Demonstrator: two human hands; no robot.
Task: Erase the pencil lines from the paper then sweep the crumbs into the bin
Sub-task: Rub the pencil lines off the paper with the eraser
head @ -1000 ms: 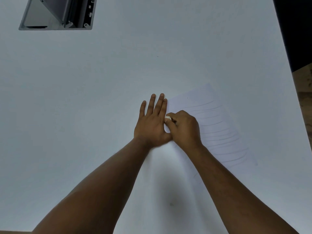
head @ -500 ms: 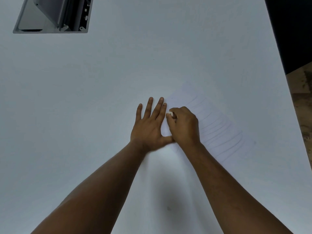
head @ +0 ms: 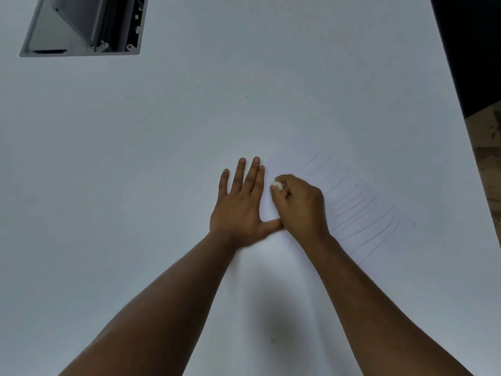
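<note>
Pinched in the right hand point(head: 298, 204), the eraser point(head: 276, 184) is held left of the pencil lines point(head: 357, 210), while the paper point(head: 379, 240) is pressed by the flat left hand point(head: 241, 207).

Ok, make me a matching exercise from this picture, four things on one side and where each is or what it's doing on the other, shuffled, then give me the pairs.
Things:
1. left hand
2. right hand
3. small white eraser
4. grey rectangular opening in the white table

States or places:
A. far left corner of the table
B. pinched at the fingertips, on the sheet
C. lies flat, fingers straight, at the left edge of the white sheet of paper
D. curled, holds the eraser over the pencil lines

Pairs: 1-C, 2-D, 3-B, 4-A
</note>
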